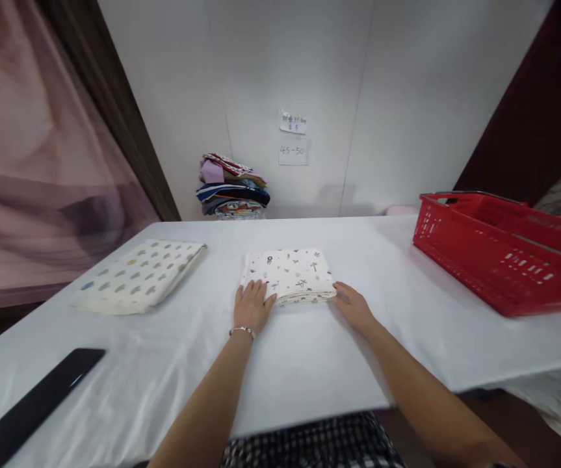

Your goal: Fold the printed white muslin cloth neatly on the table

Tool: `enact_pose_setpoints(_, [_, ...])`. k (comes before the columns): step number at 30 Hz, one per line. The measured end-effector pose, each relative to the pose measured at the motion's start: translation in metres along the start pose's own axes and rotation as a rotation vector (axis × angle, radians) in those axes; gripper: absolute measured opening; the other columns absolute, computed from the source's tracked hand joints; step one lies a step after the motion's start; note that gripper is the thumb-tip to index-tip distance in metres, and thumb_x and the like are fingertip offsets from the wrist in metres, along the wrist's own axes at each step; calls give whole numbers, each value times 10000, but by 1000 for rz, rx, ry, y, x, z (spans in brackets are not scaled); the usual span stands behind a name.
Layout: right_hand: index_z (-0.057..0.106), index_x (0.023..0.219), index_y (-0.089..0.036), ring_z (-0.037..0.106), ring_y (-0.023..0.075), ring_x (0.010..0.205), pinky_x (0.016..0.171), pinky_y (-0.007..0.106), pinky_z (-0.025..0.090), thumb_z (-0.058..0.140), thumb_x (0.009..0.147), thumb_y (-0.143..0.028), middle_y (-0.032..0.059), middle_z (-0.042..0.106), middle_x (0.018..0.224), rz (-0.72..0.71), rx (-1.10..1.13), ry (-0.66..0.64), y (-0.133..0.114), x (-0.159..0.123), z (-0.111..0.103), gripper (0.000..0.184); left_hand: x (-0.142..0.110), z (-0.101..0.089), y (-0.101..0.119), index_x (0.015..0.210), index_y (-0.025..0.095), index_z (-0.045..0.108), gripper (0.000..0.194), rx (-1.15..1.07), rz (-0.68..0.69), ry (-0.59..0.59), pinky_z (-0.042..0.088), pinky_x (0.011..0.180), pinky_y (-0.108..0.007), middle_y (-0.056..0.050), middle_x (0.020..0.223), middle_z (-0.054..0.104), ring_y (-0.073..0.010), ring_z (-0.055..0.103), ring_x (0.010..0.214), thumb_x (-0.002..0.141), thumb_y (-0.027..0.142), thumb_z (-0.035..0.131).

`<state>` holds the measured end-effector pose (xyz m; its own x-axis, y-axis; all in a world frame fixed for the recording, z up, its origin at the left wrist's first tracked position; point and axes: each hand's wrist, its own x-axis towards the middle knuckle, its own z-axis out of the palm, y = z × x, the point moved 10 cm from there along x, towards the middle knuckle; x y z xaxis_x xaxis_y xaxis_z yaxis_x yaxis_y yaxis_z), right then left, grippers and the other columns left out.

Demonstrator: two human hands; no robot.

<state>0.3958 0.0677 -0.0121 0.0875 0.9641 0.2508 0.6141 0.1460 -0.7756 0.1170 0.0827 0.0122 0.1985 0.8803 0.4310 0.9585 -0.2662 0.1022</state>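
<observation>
**Soft folded cloth between your two hands**

Well out to the left of your left grip, a black slab (31, 406) lies nearer you and a folded spotted cloth (141, 273) farther off. Your left grip (251, 311) rests palm down, thumb set apart, fingers over the near-left corner of the print cloth (292, 270). That cloth lies flat on the worktop (309, 377), between your grips and reaching beyond them. It looks light, limp and not fragile; its layers could slide or sag if you pinch only the top one. Best support it under the folded stack at both near corners. Your right grip (355, 307) touches the near-right corner; you cannot tell whether it pinches. The red basket (485, 247) sits well to its right.
</observation>
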Motion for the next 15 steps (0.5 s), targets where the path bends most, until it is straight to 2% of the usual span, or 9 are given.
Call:
enact_pose_setpoints(2, [627,1045,-186,560,222,1017,899,363,419,557,726,-344,76,620,1107,223,191,72,26,-5,-11,363,0,-1,0,1191,198,532,461,-12,3,-5,196,1046,-462,-73,1284,504,-252,371,1234,878,450,308])
enact_pose_setpoints(3, [642,997,-174,588,214,952,845,340,448,561,723,-365,81,647,1043,288,275,97,33,-6,-13,343,0,-2,0,1187,200,535,462,-18,2,-7,199,1045,-462,-71,1282,506,-251,372,1232,878,455,305])
enact_pose_setpoints(5, [655,885,-157,614,185,818,723,287,478,556,723,-394,87,673,937,351,382,113,37,-5,-14,304,0,-3,-1,1176,203,542,463,-32,-4,-13,203,1044,-461,-66,1276,512,-248,379,1226,878,462,300])
enact_pose_setpoints(7, [640,792,-150,601,147,665,574,242,460,539,728,-425,85,676,859,402,404,77,35,-3,-9,300,1,-3,-2,1164,202,548,460,-50,-7,-18,206,1045,-460,-62,1266,522,-243,386,1221,879,463,298])
enact_pose_setpoints(10, [616,788,-160,545,112,531,451,213,379,536,723,-448,53,662,776,378,309,-4,23,0,-1,306,0,-4,-4,1154,206,552,452,-84,7,-15,211,1045,-460,-60,1249,536,-239,394,1213,874,467,313])
enact_pose_setpoints(15, [602,899,-221,545,121,589,522,220,371,572,694,-408,-21,628,716,238,-67,13,-5,2,-3,279,-4,-7,-4,1154,238,550,441,-128,60,9,214,1047,-461,-71,1262,521,-242,390,1216,826,497,409])
